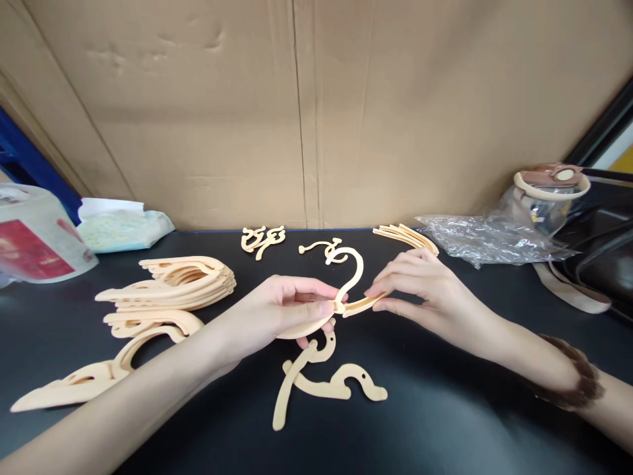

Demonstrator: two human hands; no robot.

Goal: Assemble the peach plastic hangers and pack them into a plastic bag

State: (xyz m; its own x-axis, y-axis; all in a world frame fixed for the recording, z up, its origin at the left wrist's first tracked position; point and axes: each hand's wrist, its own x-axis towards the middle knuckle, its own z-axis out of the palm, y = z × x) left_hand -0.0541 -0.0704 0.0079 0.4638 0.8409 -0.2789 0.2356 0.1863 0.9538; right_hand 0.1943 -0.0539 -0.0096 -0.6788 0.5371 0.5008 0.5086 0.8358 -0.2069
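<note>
Cream plastic hanger (352,280) parts meet between my two hands above the black table, with the curved hook standing upright. My left hand (297,302) is closed on the hanger's left arm near the joint, thumb on top. With a pinch of thumb and fingers, my right hand (425,284) grips the outer end of the hanger's right arm (360,305). Whether that arm is locked into the joint I cannot tell. Below the hands lie loose flat cream pieces (321,390), some curved with a small hole, partly overlapping.
At the left is a stack of folded cream hangers (188,284). Loose hooks (262,239) and slim hanger arms (403,232) lie along the back by the cardboard wall (222,119). A tissue pack (126,227), tape roll (39,231), plastic bag (489,234) and bottle (551,198) stand at the sides.
</note>
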